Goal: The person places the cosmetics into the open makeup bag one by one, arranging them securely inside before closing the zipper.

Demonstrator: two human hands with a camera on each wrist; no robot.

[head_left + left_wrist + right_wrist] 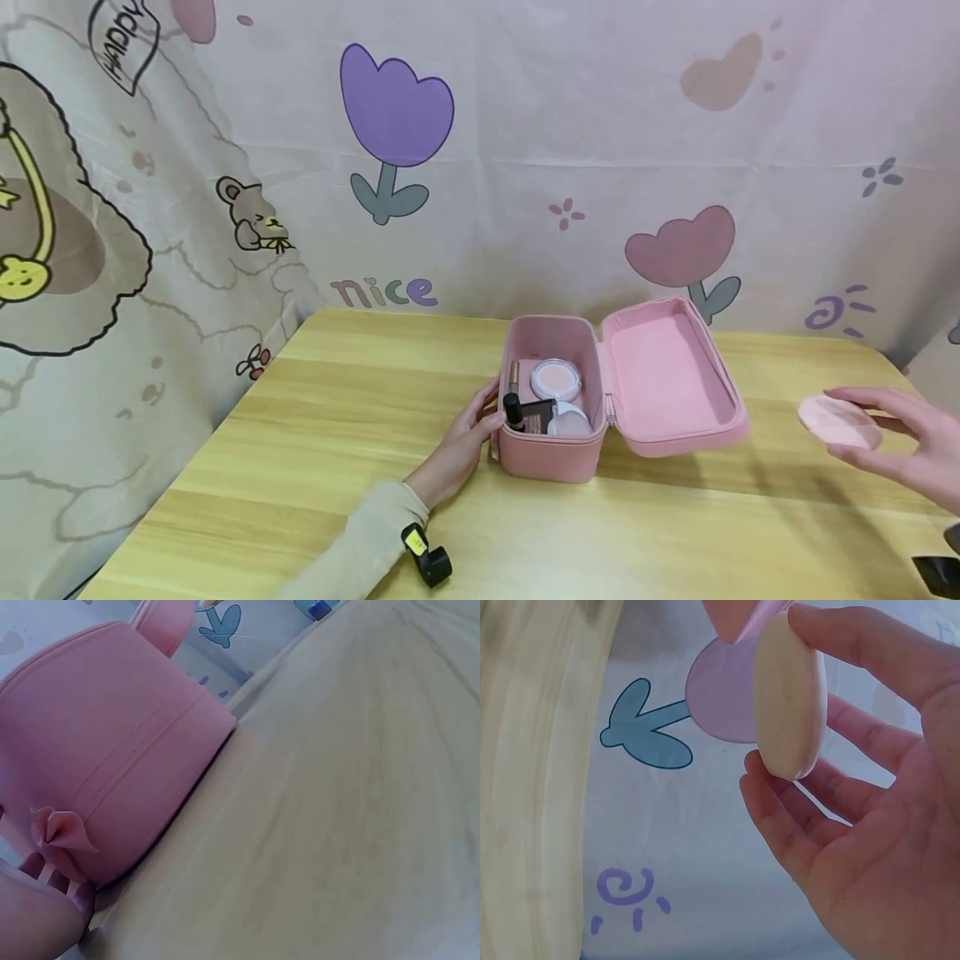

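**Puff (840, 422) held by edges**

The half-curled right grip (911, 437) pinches it above the desk (322, 392), right of the case (551, 460). The left grip (463, 442) holds the case's side; soft, steady pressure should serve best.

Soft, even light fills the head view, with pale glare on the near counter (555, 533) and faint shadows below the right fingers (881, 398). Both wrist views look dimmer and bluish, the left one softly blurred across the counter.
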